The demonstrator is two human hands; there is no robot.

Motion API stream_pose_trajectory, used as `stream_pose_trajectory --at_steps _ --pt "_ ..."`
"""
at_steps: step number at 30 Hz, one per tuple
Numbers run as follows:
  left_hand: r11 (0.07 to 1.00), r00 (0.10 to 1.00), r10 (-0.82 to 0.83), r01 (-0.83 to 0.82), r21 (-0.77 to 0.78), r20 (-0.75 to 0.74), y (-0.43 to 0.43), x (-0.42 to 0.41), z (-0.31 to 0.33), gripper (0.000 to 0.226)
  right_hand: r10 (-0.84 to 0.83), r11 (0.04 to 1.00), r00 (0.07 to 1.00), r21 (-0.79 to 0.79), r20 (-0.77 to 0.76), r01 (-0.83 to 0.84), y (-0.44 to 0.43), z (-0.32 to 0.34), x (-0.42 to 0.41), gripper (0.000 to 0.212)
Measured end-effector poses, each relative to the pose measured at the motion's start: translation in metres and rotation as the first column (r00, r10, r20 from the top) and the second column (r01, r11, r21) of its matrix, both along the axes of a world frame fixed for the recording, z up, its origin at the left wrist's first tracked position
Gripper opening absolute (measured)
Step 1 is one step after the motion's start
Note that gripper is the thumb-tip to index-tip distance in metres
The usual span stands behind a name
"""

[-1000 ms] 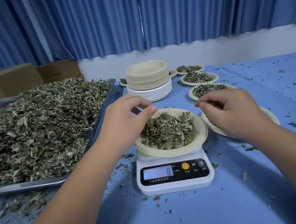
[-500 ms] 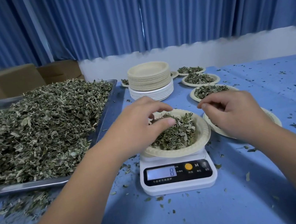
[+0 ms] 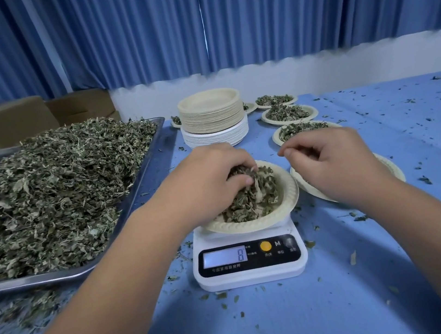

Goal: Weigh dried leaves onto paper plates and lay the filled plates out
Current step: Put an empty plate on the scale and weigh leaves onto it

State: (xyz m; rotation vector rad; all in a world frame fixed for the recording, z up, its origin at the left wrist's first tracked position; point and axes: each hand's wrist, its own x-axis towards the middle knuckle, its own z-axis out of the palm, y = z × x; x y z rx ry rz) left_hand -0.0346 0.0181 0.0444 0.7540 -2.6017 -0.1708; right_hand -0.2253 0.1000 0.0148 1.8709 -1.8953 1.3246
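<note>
While left hand (image 3: 207, 183) fingers pinch dried green leaves (image 3: 258, 198) on a beige paper plate (image 3: 290, 202) atop the white digital scale (image 3: 251, 275), right hand (image 3: 336, 166) fingers curl, grip unclear; pressing down could falsify the reading.

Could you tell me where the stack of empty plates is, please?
In the head view, the stack of empty plates stands centre, behind the scale, leaf tray to its left, filled plates to its right.

"8" on the scale (image 3: 249, 259) display, "M" beside it; smaller captions seemingly illegible.
</note>
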Motion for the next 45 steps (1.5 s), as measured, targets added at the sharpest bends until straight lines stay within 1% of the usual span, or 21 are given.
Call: stream_pose_trajectory --at_steps 3,6,9,11,13,15,18,20,22,25,28,32,34,36,40,45 --pt "0.999 0.985 -0.001 -0.006 -0.038 -0.174 0.000 0.003 0.000 0.016 0.003 1.000 1.000 -0.002 0.007 -0.003 0.000 0.000 -0.001 0.016" --pt "0.999 0.954 0.026 -0.035 -0.026 -0.298 0.001 0.007 -0.002 0.015 0.002 1.000 1.000 -0.002 0.002 -0.002 0.000 0.000 -0.001 0.015" --pt "0.996 0.911 0.089 -0.072 0.059 -0.403 0.002 0.011 -0.004 0.013 0.001 1.000 1.000 0.004 -0.004 -0.001 0.000 0.000 0.000 0.015" --pt "0.986 0.870 0.145 -0.085 0.145 -0.470 -0.002 0.017 -0.004 0.018 0.007 1.000 1.000 0.013 -0.003 -0.007 0.001 0.001 0.001 0.015" --pt "0.974 0.830 0.177 -0.072 0.213 -0.528 -0.007 0.026 -0.003 0.027 0.013 1.000 1.000 0.018 -0.001 -0.013 0.002 0.001 0.003 0.015" --pt "0.970 0.807 0.197 -0.077 0.230 -0.557 -0.012 0.038 -0.001 0.026 0.011 1.000 1.000 0.021 0.000 -0.011 0.002 0.001 0.004 0.015" --pt "0.961 0.771 0.260 -0.147 0.235 -0.582 -0.019 0.064 -0.003 0.024 0.002 1.000 1.000 0.022 0.002 -0.002 0.001 0.000 0.005 0.015" --pt "0.948 0.763 0.317 -0.235 0.215 -0.564 -0.024 0.085 -0.006 0.026 -0.006 1.000 1.000 0.028 0.003 0.006 0.001 0.000 0.005 0.015" --pt "0.916 0.751 0.400 -0.343 0.206 -0.526 -0.029 0.107 -0.010 0.022 -0.011 1.000 1.000 0.029 -0.008 0.011 0.000 -0.002 0.005 0.016" --pt "0.817 0.705 0.568 -0.546 0.186 -0.424 -0.042 0.134 -0.014 0.007 -0.024 0.999 1.000 0.036 0.002 0.024 -0.001 -0.004 0.005 0.018" --pt "0.742 0.664 0.665 -0.642 0.194 -0.343 -0.054 0.148 -0.017 0.004 -0.022 0.999 0.999 0.041 0.030 0.021 0.000 -0.005 0.004 0.022" --pt "0.700 0.658 0.714 -0.686 0.200 -0.241 -0.065 0.156 -0.025 0.010 -0.014 0.998 0.998 0.062 0.064 0.010 0.001 -0.004 0.005 0.028" --pt "0.707 0.675 0.707 -0.676 0.205 -0.210 -0.068 0.158 -0.029 0.018 -0.016 0.998 0.997 0.065 0.071 0.012 0.002 -0.002 0.006 0.031" --pt "0.723 0.688 0.691 -0.660 0.206 -0.221 -0.070 0.158 -0.030 0.022 -0.019 0.998 0.998 0.058 0.065 0.015 0.003 -0.001 0.007 0.030" --pt "0.727 0.690 0.686 -0.650 0.219 -0.230 -0.071 0.158 -0.031 0.020 -0.005 0.998 0.998 0.065 0.062 0.001 0.003 -0.001 0.009 0.026" --pt "0.716 0.701 0.695 -0.657 0.235 -0.159 -0.069 0.158 -0.032 0.015 0.001 0.998 0.997 0.058 0.078 -0.005 0.003 -0.001 0.007 0.029"
